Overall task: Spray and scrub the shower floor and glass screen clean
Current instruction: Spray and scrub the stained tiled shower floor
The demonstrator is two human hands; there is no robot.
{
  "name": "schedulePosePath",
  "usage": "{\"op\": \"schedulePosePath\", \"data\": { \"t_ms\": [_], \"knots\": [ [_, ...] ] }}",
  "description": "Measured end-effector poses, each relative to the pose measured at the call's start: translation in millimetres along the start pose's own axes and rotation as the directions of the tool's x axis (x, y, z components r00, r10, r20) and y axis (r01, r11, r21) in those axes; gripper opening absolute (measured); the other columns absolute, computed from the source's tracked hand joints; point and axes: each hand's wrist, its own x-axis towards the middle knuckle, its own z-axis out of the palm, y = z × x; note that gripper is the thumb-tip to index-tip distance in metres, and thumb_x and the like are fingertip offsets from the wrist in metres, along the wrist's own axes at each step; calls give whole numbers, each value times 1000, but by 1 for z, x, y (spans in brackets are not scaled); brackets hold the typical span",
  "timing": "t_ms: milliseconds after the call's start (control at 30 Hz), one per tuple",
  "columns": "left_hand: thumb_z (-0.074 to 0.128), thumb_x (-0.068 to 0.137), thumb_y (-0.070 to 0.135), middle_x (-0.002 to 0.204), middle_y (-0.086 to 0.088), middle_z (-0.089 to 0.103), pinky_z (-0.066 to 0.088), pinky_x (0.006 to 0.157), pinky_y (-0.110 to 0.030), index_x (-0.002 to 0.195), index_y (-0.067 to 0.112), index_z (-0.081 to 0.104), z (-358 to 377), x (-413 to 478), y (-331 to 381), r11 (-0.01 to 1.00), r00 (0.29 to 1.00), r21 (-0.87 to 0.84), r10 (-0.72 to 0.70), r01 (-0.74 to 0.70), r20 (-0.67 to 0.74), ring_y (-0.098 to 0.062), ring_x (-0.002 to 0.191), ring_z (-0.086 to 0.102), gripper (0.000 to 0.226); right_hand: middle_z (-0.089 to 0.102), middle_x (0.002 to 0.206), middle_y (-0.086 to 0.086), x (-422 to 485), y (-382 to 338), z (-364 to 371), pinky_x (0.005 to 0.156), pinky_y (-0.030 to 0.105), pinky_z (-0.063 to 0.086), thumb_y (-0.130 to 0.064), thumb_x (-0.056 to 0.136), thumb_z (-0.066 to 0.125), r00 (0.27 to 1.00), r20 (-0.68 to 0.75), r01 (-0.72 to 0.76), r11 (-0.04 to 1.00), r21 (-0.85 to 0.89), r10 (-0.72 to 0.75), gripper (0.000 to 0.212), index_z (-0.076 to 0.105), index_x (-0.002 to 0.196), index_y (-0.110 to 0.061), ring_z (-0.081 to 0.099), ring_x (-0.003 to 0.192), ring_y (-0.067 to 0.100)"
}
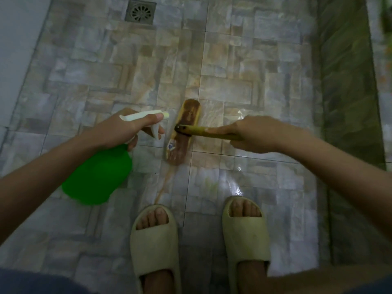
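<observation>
On the shower floor, head view: tiled shower floor [106, 71] fills the frame; square drain [140, 12] at the far end, left of centre; wet sheen [237, 183] on the tiles by the right foot.
Left hand: left hand [127, 129] wrapped round the neck of a green spray bottle [97, 175], thumb along the white head, fingers curled at the trigger; nozzle points toward the brush.
Right hand: right hand [252, 134] closed round the yellow handle [212, 133], forefinger laid straight along it.
Brush: wooden scrub brush head [188, 113] flat on the tiles, between the two hands and ahead of the slippers [157, 240].
Glass screen: greenish band [347, 92] along the right edge may be its foot; cannot tell.
Step (judged): floor stage, spray plus scrub; the screen's condition is not visible.
Risk 1: wet tile under smooth slippers; a hard push on the brush could cost the footing.
Risk 2: nozzle sits near the right hand; a squeeze now would likely wet the hand and handle and loosen the grip.
Risk 3: one-handed hold on the handle; the head may tip onto an edge and skate instead of scrubbing.
</observation>
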Motion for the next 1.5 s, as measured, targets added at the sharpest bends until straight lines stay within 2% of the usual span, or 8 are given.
{"op": "schedulePosePath", "data": {
  "t_ms": [233, 533, 667, 833, 933, 1067, 1333, 1500],
  "knots": [
    [51, 83, 76, 101, 11, 78, 46, 49, -18, 98, 17, 78, -1, -33, -20, 1000, 983, -22, 8, -12, -183, -27, 44, 53, 66, 44, 79, -9, 32, -2, -52, 69, 31, 44, -24, 101, 44, 987, 150, 80, 988, -135, -60, 58, 20, 147, -50, 44, 66, 6],
    [49, 72, 80, 99, 10, 77, 45, 48, -22, 89, 24, 80, -18, -66, -46, 991, 990, -114, -88, 75, -115, -21, 41, 51, 67, 49, 88, -8, 65, -3, -90, 73, 32, 55, -21, 97, 51, 946, 322, 98, 980, -174, -37, 68, 18, 147, -52, 62, 76, 19],
    [52, 70, 82, 99, 11, 78, 45, 48, -25, 90, 15, 79, -26, -56, -54, 989, 996, -117, -88, 86, -10, -17, 40, 50, 75, 46, 82, -9, 50, -3, -90, 66, 20, 42, -23, 98, 49, 957, 284, -22, 990, -141, 61, 64, 18, 148, -47, 47, 64, 7],
    [60, 83, 75, 96, 6, 78, 43, 44, -22, 94, 19, 78, -41, -40, -70, 994, 1000, -104, -15, 15, 3, -18, 41, 49, 60, 51, 88, -13, 20, -19, -73, 82, 28, 51, -34, 100, 46, 974, 151, -147, 977, -152, 170, 58, 19, 150, -42, 49, 71, 2],
    [55, 79, 76, 96, 11, 77, 45, 48, -28, 91, 7, 75, -47, -26, -68, 996, 997, -85, 44, -38, 71, -15, 39, 50, 74, 56, 93, -4, 2, -54, -52, 64, 24, 49, -40, 102, 38, 959, 45, -271, 950, -157, 281, 57, 9, 149, -51, 55, 74, 11],
    [58, 87, 68, 98, 4, 78, 47, 56, -33, 87, 12, 77, -47, -8, -58, 996, 988, -56, 79, -72, 132, -14, 38, 50, 59, 48, 76, -2, -10, -96, -15, 53, 28, 44, -36, 104, 33, 893, 10, -446, 888, -114, 450, 58, -1, 148, -52, 52, 62, 16],
    [53, 72, 80, 98, 6, 79, 44, 46, -26, 74, 11, 74, -23, -7, -34, 992, 989, -82, 103, -95, 103, -45, 64, 66, 72, 47, 68, -2, -43, -85, 10, 43, 25, 33, -25, 104, 35, 842, -22, -536, 833, -136, 538, 69, -14, 148, -46, 46, 51, 13],
    [46, 69, 84, 94, -1, 79, 45, 55, -30, 83, 11, 75, 4, -1, -26, 997, 997, 40, 63, -64, 44, -25, 43, 56, 80, 44, 63, -3, -52, -77, 40, 43, 24, 38, -20, 102, 39, 855, -99, -515, 855, -64, 508, 87, -37, 135, -47, 44, 47, 12]
  ]
}}
